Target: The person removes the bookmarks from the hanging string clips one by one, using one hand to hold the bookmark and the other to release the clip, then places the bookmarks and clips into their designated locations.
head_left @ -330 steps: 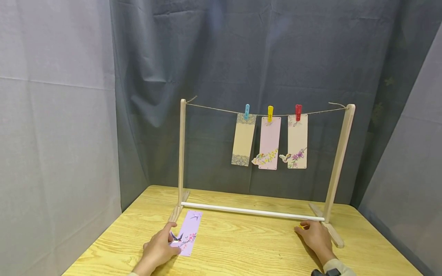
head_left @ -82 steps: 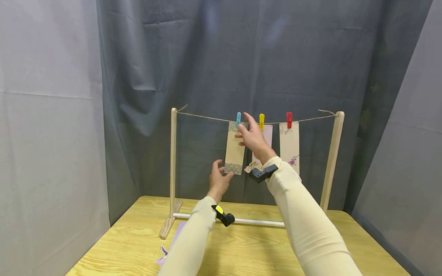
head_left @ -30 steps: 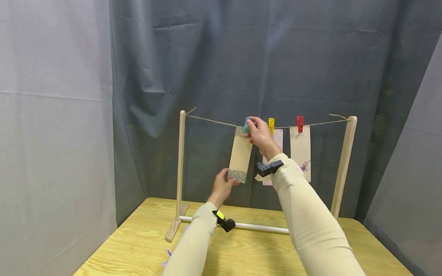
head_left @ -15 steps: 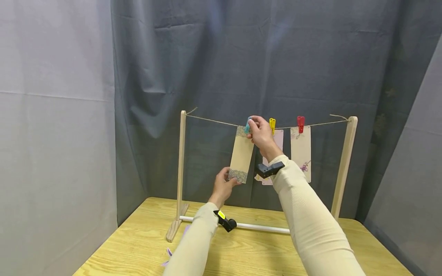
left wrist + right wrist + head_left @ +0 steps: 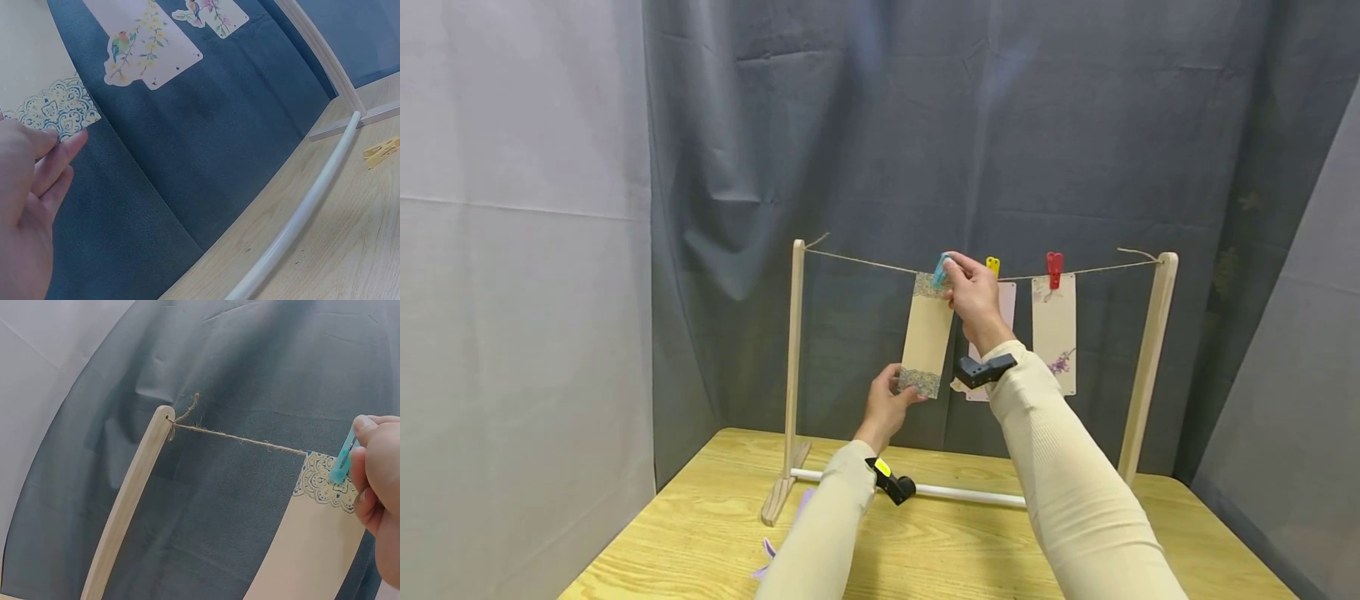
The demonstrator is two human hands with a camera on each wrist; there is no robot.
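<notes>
Right hand (image 5: 972, 293) pinches blue peg (image 5: 939, 271) | left hand (image 5: 883, 406) pinches beige card (image 5: 927, 335) bottom | we advise squeezing fully, steadying card.

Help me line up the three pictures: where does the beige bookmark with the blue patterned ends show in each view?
Head: beige bookmark hangs centre, on the twine.
Left wrist: only its patterned lower end, upper left, at the left hand.
Right wrist: its upper part, lower right, under the blue clip.
Shared landmark: the grey curtain.
</notes>
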